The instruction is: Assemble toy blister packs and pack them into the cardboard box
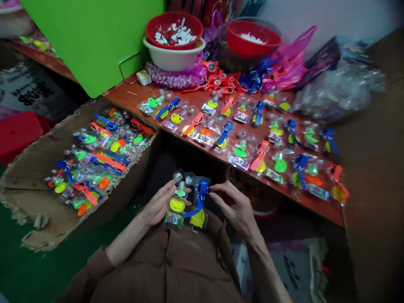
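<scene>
My left hand point(159, 203) closes its grip on the bagged toy watch set point(178, 202), my right hand point(235, 209) pinching the blue strap point(202, 195) steadily, just off the worktop's point(271, 191) near edge

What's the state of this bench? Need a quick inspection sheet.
Surface: wooden bench laid with rows of bagged toy sets; cardboard tray at its left holds more.
Job's things: bagged toy set with a blue strap, held above the lap.
Hands: left hand grips the set; right hand has its fingertips at the strap.
Clutter: red bowl of white scraps in a white basin; second red bowl; pink plastic bag; clear plastic bag.
Cables: nothing seen.
Surroundings: green board, red stool, printed sack on the floor.
</scene>
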`<act>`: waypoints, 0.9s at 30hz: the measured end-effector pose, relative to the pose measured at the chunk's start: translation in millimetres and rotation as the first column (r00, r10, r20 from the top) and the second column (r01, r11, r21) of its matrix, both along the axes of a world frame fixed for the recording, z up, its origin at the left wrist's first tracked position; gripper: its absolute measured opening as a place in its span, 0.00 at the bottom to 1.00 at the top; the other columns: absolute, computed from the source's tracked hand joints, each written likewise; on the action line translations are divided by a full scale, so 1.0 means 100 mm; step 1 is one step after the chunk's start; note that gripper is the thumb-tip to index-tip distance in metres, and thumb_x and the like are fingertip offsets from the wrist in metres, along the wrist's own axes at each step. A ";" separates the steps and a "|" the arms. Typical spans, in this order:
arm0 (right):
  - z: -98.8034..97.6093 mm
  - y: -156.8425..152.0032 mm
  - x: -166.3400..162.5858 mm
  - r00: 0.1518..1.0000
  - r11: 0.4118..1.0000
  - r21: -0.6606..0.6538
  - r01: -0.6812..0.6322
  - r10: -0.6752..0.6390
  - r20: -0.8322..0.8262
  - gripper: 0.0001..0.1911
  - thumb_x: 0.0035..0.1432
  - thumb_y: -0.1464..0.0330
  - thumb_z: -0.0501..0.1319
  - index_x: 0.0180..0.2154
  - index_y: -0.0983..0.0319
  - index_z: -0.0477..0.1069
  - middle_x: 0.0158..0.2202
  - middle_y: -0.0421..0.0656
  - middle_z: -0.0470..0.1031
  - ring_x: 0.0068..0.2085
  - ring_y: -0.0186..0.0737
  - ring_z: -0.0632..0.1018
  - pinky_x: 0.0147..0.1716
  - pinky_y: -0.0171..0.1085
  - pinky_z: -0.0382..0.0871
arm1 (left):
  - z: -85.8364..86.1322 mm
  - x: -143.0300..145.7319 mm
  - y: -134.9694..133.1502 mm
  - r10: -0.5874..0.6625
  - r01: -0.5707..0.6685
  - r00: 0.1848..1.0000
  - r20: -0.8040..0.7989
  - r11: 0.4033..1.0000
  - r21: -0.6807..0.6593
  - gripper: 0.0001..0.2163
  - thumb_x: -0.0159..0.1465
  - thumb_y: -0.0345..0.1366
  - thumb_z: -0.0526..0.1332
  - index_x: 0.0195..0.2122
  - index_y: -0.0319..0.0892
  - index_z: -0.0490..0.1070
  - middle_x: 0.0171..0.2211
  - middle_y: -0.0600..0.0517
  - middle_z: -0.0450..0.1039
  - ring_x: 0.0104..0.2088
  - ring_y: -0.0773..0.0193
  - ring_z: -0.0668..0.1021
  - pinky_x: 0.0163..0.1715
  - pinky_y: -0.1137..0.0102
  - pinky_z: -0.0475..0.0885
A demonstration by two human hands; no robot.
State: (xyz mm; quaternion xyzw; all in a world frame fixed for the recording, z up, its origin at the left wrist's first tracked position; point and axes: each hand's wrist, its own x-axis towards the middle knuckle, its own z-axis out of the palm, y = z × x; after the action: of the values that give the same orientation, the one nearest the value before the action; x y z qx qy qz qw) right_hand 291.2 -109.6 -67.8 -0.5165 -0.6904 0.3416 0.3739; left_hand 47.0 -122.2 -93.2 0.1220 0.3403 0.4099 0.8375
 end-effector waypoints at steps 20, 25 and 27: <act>-0.01 0.51 -0.49 0.862 0.982 0.183 -0.056 -0.045 0.505 0.08 0.64 0.66 0.61 0.31 0.60 0.69 0.28 0.38 0.71 0.29 0.36 0.70 0.35 0.39 0.56 | 0.03 0.07 0.01 -0.040 0.040 0.999 0.007 0.999 0.007 0.24 0.68 0.38 0.61 0.63 0.43 0.59 0.52 0.38 0.75 0.35 0.54 0.84 0.27 0.65 0.79; 0.08 0.57 -0.32 0.908 0.980 0.171 -0.098 0.018 0.419 0.06 0.66 0.69 0.57 0.39 0.60 0.73 0.34 0.41 0.73 0.34 0.39 0.73 0.37 0.40 0.61 | 0.04 0.07 0.03 -0.026 0.026 1.000 0.003 1.000 -0.002 0.22 0.68 0.39 0.60 0.62 0.42 0.60 0.53 0.37 0.74 0.36 0.52 0.84 0.26 0.65 0.79; 0.08 0.58 -0.28 0.896 0.962 0.150 -0.228 0.147 0.419 0.09 0.67 0.70 0.56 0.44 0.59 0.74 0.36 0.43 0.72 0.37 0.40 0.73 0.37 0.40 0.62 | 0.03 0.07 0.03 -0.028 0.028 1.000 0.014 1.000 0.005 0.22 0.68 0.39 0.60 0.61 0.42 0.61 0.53 0.37 0.74 0.36 0.52 0.84 0.26 0.65 0.79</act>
State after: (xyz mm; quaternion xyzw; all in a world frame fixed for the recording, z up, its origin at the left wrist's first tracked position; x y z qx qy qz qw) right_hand 263.1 -51.8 -59.8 -0.4676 -0.8295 0.1927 0.2370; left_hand 54.3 -119.3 -90.5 0.1258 0.3318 0.3998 0.8451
